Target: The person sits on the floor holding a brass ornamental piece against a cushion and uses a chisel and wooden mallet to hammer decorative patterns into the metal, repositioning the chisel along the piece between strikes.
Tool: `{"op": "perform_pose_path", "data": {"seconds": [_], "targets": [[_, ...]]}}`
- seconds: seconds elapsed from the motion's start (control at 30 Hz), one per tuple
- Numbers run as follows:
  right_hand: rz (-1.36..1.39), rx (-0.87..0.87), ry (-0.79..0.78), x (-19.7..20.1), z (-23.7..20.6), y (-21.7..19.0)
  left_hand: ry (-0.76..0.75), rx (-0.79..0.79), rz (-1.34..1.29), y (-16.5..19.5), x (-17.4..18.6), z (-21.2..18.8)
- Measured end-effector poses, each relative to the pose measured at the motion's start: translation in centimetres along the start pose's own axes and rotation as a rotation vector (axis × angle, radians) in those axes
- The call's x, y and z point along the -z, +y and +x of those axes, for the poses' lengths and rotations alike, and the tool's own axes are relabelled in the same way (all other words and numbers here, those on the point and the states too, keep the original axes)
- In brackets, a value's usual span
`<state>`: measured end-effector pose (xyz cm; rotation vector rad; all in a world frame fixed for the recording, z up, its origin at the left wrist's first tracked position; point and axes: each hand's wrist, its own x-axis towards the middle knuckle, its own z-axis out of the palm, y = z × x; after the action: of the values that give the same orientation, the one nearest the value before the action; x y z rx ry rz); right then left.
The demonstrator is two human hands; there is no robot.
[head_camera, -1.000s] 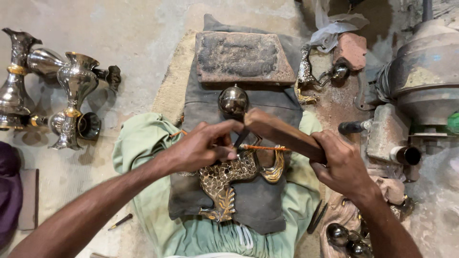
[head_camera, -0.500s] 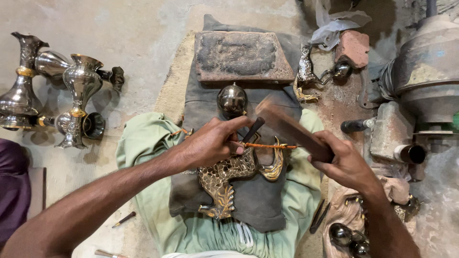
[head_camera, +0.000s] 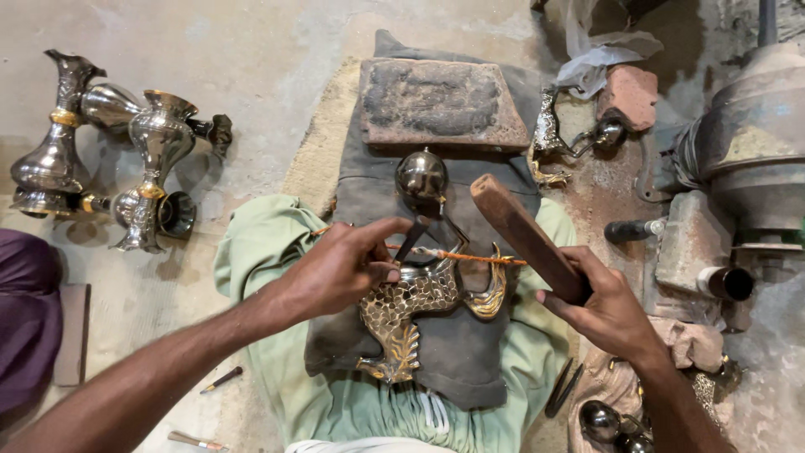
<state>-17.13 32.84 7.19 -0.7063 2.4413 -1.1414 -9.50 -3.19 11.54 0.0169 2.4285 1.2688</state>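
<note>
While gripped low, wooden mallet (head_camera: pixel 524 236) slants up-left over brass ornament (head_camera: pixel 419 306).

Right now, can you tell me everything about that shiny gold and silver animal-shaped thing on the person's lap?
The metal ornament looks like brass with silvery patches, shaped like a curled creature with a scaly patterned body, a leafy tail pointing down and a curved gold piece at its right end. It lies flat on a dark grey cloth over the lap. The left hand rests on its top edge, pressing a thin dark tool against it.
</note>
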Motion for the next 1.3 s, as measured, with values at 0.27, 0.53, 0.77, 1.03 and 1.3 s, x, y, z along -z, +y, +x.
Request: {"op": "perform_pose_path", "data": {"seconds": [0.27, 0.53, 0.77, 1.03, 1.3], "targets": [[-0.022, -0.084, -0.03, -0.9, 0.2, 0.4, -0.029, -0.305, 0.033, -0.6, 0.3, 0.9], [-0.01, -0.096, -0.08, -0.8, -0.5, 1.9, -0.1, -0.223, 0.092, -0.4, 0.5, 1.0], [-0.094, 0.0, 0.0, -1.1, -0.8, 1.3, -0.092, -0.274, 0.064, -0.7, 0.4, 1.3], [-0.086, -0.131, -0.022, -1.3, -1.2, 0.3, -0.097, -0.288, 0.081, -1.1, 0.2, 1.4], [-0.061, -0.284, 0.006, -2.2, -2.2, -0.4, -0.127, -0.286, 0.139, -0.6, 0.6, 1.3]]}}
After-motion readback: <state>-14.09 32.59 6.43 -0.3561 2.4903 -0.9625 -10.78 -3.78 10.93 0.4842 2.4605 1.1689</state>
